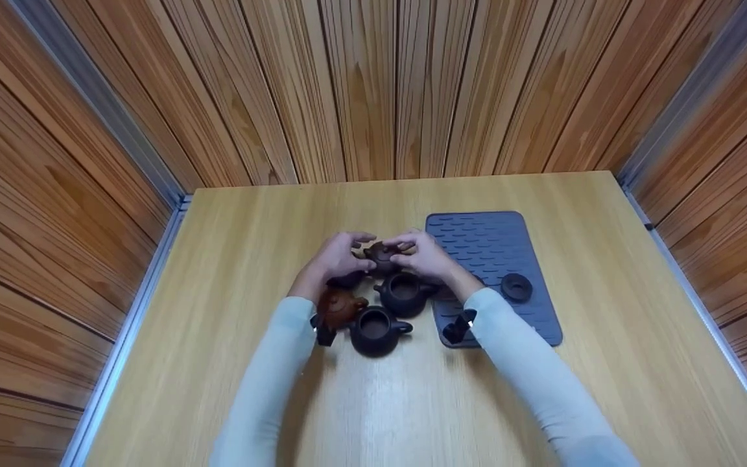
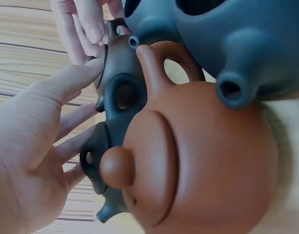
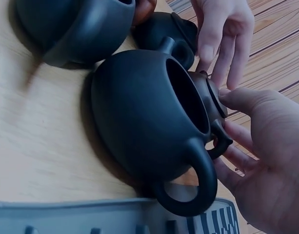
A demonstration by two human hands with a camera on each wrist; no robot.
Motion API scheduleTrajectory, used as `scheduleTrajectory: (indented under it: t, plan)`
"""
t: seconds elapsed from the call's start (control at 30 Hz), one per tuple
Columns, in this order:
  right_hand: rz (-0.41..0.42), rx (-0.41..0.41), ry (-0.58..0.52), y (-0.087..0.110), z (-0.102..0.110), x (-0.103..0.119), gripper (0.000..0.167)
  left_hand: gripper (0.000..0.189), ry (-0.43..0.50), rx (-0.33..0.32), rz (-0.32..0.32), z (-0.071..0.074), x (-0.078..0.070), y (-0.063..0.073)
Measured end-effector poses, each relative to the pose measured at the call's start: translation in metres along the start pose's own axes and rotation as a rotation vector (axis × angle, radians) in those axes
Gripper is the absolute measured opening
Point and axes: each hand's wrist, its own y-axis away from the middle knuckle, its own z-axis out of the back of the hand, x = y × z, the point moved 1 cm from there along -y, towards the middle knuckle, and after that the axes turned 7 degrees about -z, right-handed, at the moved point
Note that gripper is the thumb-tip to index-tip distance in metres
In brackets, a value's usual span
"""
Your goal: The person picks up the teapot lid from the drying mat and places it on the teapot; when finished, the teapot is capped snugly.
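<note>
A small dark-brown lidded teapot [image 1: 383, 259] stands between both hands at the back of a cluster of teapots. My left hand [image 1: 342, 255] holds its spout side, thumb near the lid. From the handle side my right hand [image 1: 424, 255] grips it, thumb at the lid's edge and fingers behind. Below the left hand sits a black lidded teapot [image 2: 121, 109], partly hidden. A reddish-brown lidded teapot [image 2: 212, 156] is nearest the left wrist. Two black teapots without lids, one in the middle [image 3: 134, 117] and one in front [image 1: 375, 344], show their open mouths.
A grey ridged mat [image 1: 477, 233] lies to the right, partly under the right forearm. On it rests a dark ring-shaped piece [image 1: 516, 287]. Wooden panel walls [image 1: 373, 91] enclose the light wood table [image 1: 231, 259] at the back and sides.
</note>
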Motion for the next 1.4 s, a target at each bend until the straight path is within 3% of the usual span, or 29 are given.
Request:
scheduleTrajectory:
  t: [0.33,0.53,0.9,1.07,1.33,1.4]
  plan:
    - [0.006,0.03,0.008,0.001,0.009,-0.003,0.034,0.054,-0.01,-0.088,-0.06,0.002,-0.007,0.02]
    - [0.017,0.07,0.033,0.001,0.013,-0.002,0.037,0.052,-0.016,-0.098,-0.07,0.0,-0.012,0.034]
    - [0.068,0.134,0.05,0.004,0.018,0.0,0.042,0.051,-0.009,-0.098,-0.192,-0.016,-0.017,0.053]
    - [0.096,0.144,0.062,0.005,0.02,0.0,0.041,0.056,0.004,-0.048,-0.191,-0.021,-0.017,0.054]
    - [0.113,0.172,0.061,0.004,0.021,-0.001,0.04,0.068,0.025,0.106,-0.153,-0.026,-0.012,0.048]
    - [0.111,0.176,0.067,0.005,0.022,-0.001,0.04,0.07,0.013,0.121,-0.17,-0.033,0.001,0.04]
